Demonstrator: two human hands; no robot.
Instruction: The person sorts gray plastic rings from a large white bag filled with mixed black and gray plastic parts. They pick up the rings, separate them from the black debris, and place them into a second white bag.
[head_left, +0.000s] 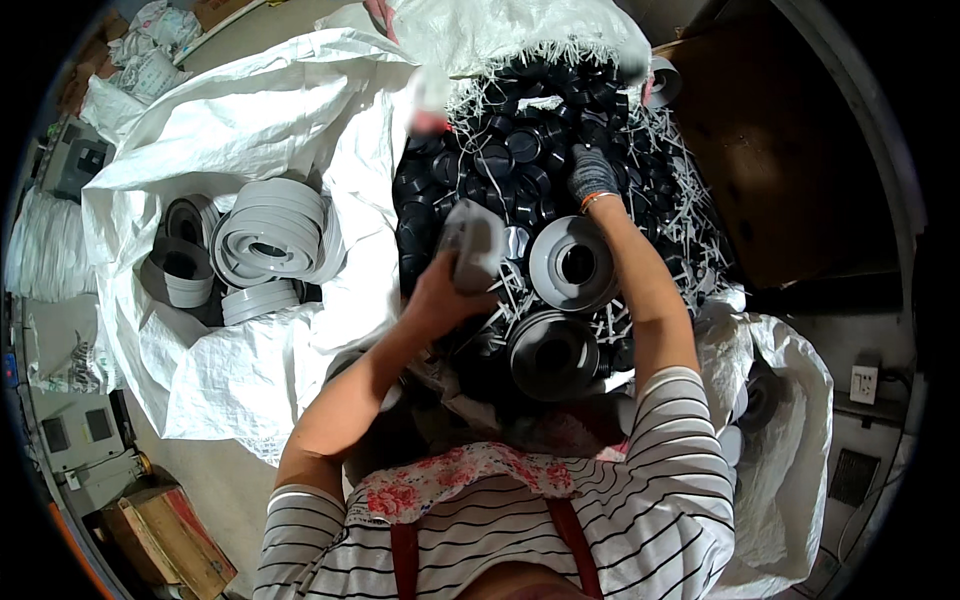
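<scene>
My left hand [445,302], bare and blurred by motion, is closed on a light grey plastic ring [480,240] held up on its side. Farther right, my right hand [592,175] wears a dark grey knit glove with an orange band at the wrist. Its fingers look curled together down among black plastic caps [523,146]; what they grip, if anything, is hidden. Nearer me, below the glove, lies a grey flanged ring [548,272] with a dark centre hole. A darker grey ring [530,375] sits just in front of it.
On the left, an open white woven sack [260,100] holds several stacked grey rings [265,235]. Thin white plastic sprues [680,225] lie along the caps' right side. Another white sack [790,480] stands at the right. A brown board [790,150] rises behind. Wooden crates [170,540] stand lower left.
</scene>
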